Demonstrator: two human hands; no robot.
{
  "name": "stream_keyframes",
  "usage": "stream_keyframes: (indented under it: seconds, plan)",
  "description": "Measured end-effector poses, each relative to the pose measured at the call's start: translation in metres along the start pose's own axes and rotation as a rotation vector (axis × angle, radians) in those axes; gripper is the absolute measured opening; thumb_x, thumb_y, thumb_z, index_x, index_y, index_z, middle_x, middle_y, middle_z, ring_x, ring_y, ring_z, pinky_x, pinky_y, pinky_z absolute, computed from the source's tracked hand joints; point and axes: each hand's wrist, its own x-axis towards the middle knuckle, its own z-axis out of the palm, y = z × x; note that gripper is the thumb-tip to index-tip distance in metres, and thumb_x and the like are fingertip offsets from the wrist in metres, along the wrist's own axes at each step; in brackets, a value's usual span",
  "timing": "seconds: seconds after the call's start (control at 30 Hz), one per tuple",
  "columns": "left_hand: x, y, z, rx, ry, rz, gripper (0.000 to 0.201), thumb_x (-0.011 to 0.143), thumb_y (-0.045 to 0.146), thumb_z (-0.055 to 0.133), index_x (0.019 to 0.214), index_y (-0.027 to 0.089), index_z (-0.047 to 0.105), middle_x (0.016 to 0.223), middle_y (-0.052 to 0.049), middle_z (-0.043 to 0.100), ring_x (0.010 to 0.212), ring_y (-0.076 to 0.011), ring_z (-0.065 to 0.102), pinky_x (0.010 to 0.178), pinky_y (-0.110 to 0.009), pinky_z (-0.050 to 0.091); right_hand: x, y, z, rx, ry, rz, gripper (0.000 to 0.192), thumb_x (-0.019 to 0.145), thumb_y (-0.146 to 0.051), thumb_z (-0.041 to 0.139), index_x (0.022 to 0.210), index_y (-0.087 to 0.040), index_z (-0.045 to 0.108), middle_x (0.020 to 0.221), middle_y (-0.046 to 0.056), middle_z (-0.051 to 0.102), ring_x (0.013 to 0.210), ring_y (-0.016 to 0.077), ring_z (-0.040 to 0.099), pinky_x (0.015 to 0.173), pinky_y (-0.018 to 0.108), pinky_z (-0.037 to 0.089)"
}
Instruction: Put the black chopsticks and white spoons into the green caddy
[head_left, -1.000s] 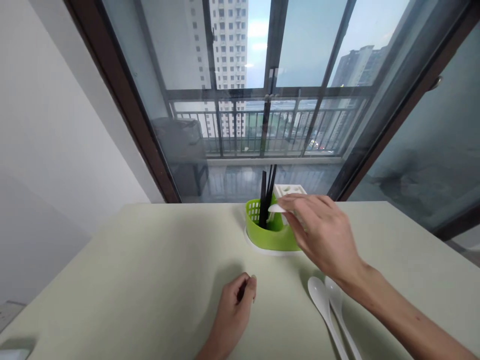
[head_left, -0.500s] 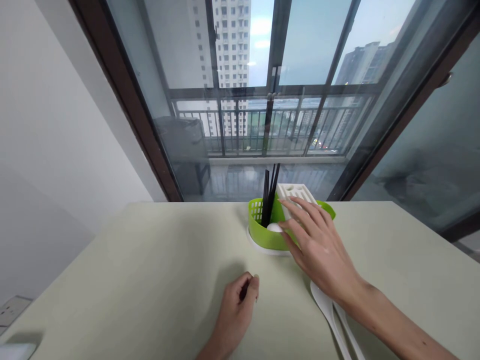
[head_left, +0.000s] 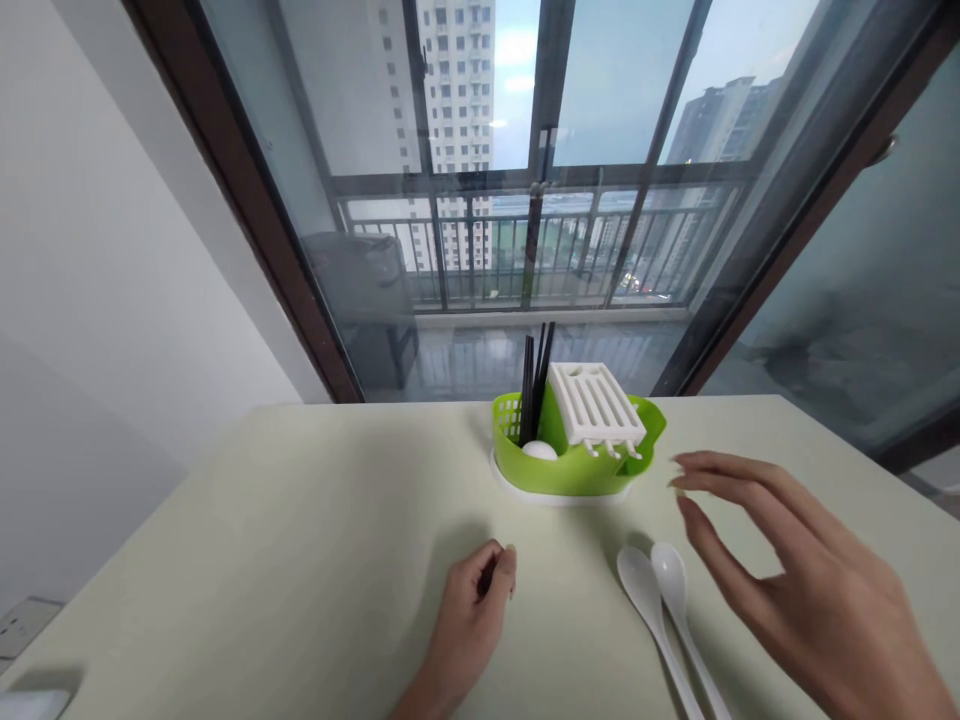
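While the right hand hovers open, fingers spread and holding nothing, two white spoons lie side by side on the pale table just left of it. Beyond them, a green caddy holds black chopsticks, a white spoon and a white rack. Nearer, to the left, the left hand rests curled in a loose, empty fist.

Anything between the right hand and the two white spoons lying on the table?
Nothing visible. The right hand hovers open just right of the two white spoons, which lie side by side on bare table. The green holder sits behind them, and the left hand rests curled well to their left.
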Motion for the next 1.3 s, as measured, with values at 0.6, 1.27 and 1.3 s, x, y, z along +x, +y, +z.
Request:
stream_keyframes:
  seconds: [0.6,1.27,1.3]
  plan:
    - [0.002,0.001,-0.004,0.055,-0.016,0.016,0.048,0.098,0.057,0.044,0.066,0.023,0.035,0.061,0.007,0.03,0.057,-0.0113,0.028,0.057,-0.028,0.024,-0.067,0.068,0.051,0.181,-0.561,0.578,0.044,0.094,-0.055,0.047,0.102,-0.022,0.076,0.09,0.009,0.079,0.073,0.026,0.072,0.071,0.037,0.055]
    - [0.004,-0.001,0.006,0.017,-0.007,0.07,0.048,0.099,0.055,0.045,0.064,0.022,0.036,0.061,0.007,0.031,0.058,-0.0114,0.031,0.056,-0.028,0.025,0.099,-0.062,-0.02,0.014,0.342,-0.11,0.016,0.1,-0.031,0.059,0.105,-0.025,0.072,0.092,0.003,0.077,0.075,0.0197,0.072,0.067,0.032,0.051]
    - [0.005,-0.002,0.006,0.014,-0.011,0.071,0.048,0.099,0.055,0.045,0.064,0.022,0.036,0.061,0.007,0.031,0.058,-0.0114,0.031,0.056,-0.028,0.025,0.107,-0.062,-0.01,0.04,0.348,-0.134,0.017,0.1,-0.029,0.058,0.105,-0.023,0.072,0.091,0.003,0.077,0.073,0.0186,0.071,0.067,0.031,0.05]
